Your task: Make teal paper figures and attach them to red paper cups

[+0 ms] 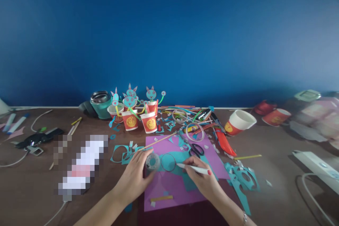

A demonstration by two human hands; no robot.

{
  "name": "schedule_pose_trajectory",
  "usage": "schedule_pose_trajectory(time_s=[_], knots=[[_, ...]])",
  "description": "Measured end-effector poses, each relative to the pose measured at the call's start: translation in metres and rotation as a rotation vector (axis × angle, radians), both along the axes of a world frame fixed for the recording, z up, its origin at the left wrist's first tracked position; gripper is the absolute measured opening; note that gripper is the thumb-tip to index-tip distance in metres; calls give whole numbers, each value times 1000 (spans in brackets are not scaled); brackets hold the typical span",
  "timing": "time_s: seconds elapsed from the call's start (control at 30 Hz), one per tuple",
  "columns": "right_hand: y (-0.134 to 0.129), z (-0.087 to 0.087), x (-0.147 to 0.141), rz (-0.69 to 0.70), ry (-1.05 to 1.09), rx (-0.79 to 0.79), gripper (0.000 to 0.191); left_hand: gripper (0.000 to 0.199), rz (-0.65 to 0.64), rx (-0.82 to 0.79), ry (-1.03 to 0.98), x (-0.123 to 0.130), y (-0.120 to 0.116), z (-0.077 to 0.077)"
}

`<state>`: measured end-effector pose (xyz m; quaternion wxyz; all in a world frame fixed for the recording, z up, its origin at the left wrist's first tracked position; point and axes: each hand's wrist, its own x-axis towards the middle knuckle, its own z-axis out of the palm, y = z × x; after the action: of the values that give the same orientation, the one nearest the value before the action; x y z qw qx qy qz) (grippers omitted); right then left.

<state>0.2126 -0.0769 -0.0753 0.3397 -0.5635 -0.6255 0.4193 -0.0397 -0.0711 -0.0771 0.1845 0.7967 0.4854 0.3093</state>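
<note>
My left hand [136, 173] is closed around a small clear roll of tape [153, 161], gripped by its sides over the purple sheet [182, 197]. In my right hand [203, 182] is a white marker [193, 168] with a red end, its tip pointing left. Between the two hands, a drawn circle [168, 162] shows on light blue paper [182, 159], which lies on the purple sheet. The marker's tip is close to the circle's right edge; whether it touches the paper I cannot tell. Black-handled scissors [196, 150] lie just beyond my right hand.
Paper cups [130, 120] with blue animal faces stand at the back, beside a teal flask [101, 105]. Straws and scraps [180, 113] clutter the rear middle. A plain-topped cup [239, 123] tilts at right, near cut blue paper [242, 178]. A power strip [317, 169] lies far right.
</note>
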Motion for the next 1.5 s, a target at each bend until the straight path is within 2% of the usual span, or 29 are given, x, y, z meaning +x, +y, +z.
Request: schedule_pose_trajectory(time_s=[0.63, 0.83, 1.07, 1.27, 1.5], knots=[[0, 3, -1, 16, -1, -21, 16, 53, 1, 19, 35, 0, 0, -1], [0, 2, 1, -23, 68, -30, 18, 52, 4, 11, 40, 0, 0, -1], [0, 1, -1, -36, 46, -32, 18, 53, -3, 4, 27, 0, -1, -1], [-1, 8, -2, -10, 54, -30, 17, 56, 14, -9, 22, 0, -2, 1], [4, 19, -4, -55, 233, -133, 23, 54, 4, -16, 42, 1, -3, 2]])
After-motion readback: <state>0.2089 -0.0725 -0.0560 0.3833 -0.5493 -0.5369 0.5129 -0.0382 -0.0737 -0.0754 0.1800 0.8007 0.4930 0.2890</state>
